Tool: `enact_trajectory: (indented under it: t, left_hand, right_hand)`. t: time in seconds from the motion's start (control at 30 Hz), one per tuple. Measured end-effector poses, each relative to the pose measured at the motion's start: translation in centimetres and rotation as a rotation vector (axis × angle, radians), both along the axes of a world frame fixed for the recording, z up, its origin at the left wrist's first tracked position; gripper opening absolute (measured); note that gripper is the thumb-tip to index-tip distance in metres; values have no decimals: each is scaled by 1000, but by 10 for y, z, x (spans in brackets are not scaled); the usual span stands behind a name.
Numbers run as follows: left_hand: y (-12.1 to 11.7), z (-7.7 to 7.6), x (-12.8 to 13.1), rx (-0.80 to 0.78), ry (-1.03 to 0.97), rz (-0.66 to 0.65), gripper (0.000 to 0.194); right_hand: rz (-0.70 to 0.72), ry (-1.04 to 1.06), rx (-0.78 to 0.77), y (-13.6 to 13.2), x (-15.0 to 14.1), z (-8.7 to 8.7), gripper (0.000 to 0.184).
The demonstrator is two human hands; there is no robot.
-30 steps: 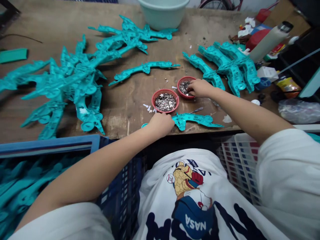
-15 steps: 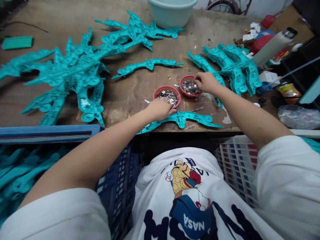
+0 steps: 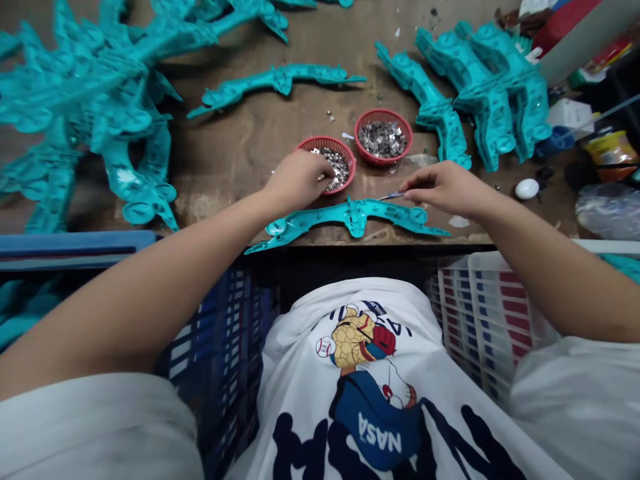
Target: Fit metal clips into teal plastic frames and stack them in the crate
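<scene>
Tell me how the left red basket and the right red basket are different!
The left basket has the left hand in it; the right basket has no hand in it. The left basket sits nearer the table's front edge than the right basket. Both are red and hold shiny little pieces.

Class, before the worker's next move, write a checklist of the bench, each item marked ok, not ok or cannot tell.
1. Left hand at the left red basket: ok.
2. Metal piece pinched in its fingers: cannot tell.
3. Right hand at the slim tool: ok; firm grip: cannot tell.
4. Right red basket upright, with metal pieces inside: ok.
5. Near teal part well back from the table's edge: not ok; its left tip reaches it.
</scene>
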State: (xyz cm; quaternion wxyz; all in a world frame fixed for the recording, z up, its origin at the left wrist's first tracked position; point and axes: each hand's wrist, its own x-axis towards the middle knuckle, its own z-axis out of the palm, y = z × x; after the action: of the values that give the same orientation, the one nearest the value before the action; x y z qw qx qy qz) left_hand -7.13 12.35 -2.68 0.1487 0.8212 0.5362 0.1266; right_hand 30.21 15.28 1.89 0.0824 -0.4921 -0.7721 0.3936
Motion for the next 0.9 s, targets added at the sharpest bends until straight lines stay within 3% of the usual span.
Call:
enact_trajectory:
  t: [0.2, 0.33, 0.57, 0.7, 0.9]
  left_hand:
    - [0, 2, -6, 25, -109, 105, 46]
    - [-1, 4, -7, 64, -75, 51, 32]
    - [-5, 8, -6, 88, 12, 12, 31]
    - [-3, 8, -9, 100, 21, 31, 29]
    - [-3, 8, -11, 83, -27, 69, 31]
  right_hand:
    - [-30, 136, 52, 9, 1, -6, 28]
    - [-26, 245, 144, 5, -8, -12, 21]
    - [148, -102, 161, 10, -15, -20, 28]
    - [45, -211, 41, 14, -12, -26, 36]
    - [-70, -123, -173, 14, -9, -42, 36]
